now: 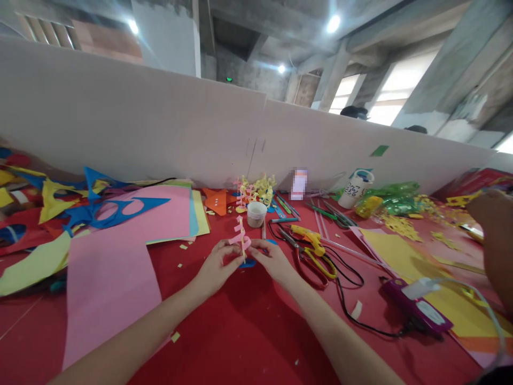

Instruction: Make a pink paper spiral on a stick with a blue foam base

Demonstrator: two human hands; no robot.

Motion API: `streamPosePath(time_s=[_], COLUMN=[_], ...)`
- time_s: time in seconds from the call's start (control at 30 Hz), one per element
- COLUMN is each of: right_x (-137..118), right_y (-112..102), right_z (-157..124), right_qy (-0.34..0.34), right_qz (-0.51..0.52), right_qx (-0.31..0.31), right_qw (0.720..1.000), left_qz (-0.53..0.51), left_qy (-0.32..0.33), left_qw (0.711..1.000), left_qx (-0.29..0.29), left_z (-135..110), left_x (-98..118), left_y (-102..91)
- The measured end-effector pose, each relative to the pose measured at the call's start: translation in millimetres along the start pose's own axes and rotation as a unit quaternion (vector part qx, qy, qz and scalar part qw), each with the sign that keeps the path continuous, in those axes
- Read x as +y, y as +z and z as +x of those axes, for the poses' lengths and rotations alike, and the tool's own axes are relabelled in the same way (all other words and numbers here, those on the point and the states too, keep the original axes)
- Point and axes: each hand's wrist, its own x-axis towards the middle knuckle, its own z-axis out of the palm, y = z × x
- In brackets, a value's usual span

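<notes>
Both hands meet over the red table (240,331) around a small paper craft, a thin pale stick with pink paper strips (239,233). My left hand (216,266) pinches the stick low down from the left. My right hand (277,263) closes its fingertips on a curled pink strip at the stick's right side. Under the fingertips lies a blue paper disc (249,263), partly hidden. Just behind the craft stands a white tub (256,214). Similar pink and yellow paper pieces (262,187) stand behind the tub.
Coloured paper sheets (116,278) and blue offcuts (120,211) lie left. To the right are a yellow glue gun (308,239), scissors (308,262), a cord, a purple power strip (417,306) and a white cup (355,190). Another person's hand (495,219) is at far right. A white partition (160,123) stands behind.
</notes>
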Motion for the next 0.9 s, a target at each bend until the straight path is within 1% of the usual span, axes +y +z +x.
streamPosePath(time_s=[0.1, 0.17, 0.27, 0.37, 0.5, 0.7, 0.8, 0.9], right_x=[-2.1, -5.0, -9.3, -11.6, -12.5, -14.2, -14.4, -11.6], right_y=[-0.1, -0.3, 1.3, 4.7, 8.6, 9.2, 8.6, 8.9], right_z=[-1.9, -3.9, -7.0, -9.4, -12.4, -15.4, -14.8, -13.7], right_qy=[0.004, -0.009, -0.023, -0.03, -0.056, -0.083, -0.092, -0.079], right_qz=[-0.051, -0.082, -0.071, -0.059, -0.087, -0.124, -0.129, -0.105], right_qx=[0.031, 0.052, 0.051, 0.046, 0.049, 0.027, 0.022, 0.028], right_qw=[0.998, 0.995, 0.996, 0.997, 0.993, 0.988, 0.987, 0.991], left_qz=[-0.057, -0.103, -0.146, -0.163, -0.178, -0.178, -0.172, -0.169], left_qy=[-0.025, -0.051, -0.079, -0.091, -0.095, -0.096, -0.09, -0.085], left_qw=[0.998, 0.993, 0.986, 0.982, 0.979, 0.979, 0.981, 0.982], left_qx=[-0.014, -0.027, -0.034, -0.022, -0.009, 0.003, 0.0, -0.014], left_z=[2.1, 3.5, 5.1, 5.7, 5.3, 4.2, 4.6, 5.1], left_x=[-3.9, -5.9, -6.7, -7.1, -9.5, -13.7, -14.1, -11.7], left_y=[0.7, 1.1, 0.8, -0.2, -0.4, -0.4, -1.1, -2.3])
